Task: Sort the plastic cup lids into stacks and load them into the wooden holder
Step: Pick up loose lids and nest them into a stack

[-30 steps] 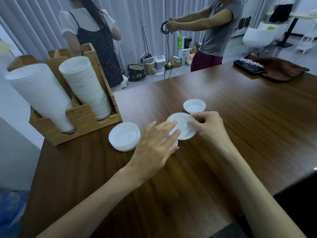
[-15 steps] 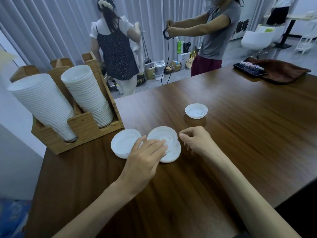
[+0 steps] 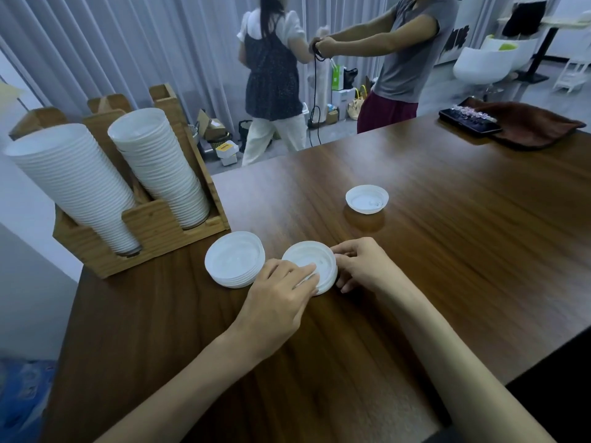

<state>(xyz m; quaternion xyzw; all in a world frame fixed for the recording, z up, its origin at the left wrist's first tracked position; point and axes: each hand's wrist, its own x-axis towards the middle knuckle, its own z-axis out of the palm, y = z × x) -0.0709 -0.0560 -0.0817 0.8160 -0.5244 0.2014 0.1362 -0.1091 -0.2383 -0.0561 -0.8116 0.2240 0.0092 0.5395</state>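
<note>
Looking down from the head view: left grip released, fingers laid nearly straight across the top of a short stack of white round plastic lids, hiding its near edge. Right grip curled, thumb and fingertips pinching that stack's right rim. Just left, a thicker low pile of white lids on the dark wood-grain surface. Farther back, lying well apart, a single white lid, hollow side up. At left, a slotted light wooden holder carrying a leaning left column of lids and a right column of lids, bases hidden behind its front wall. Print on small boxes on the floor too small to read.
</note>
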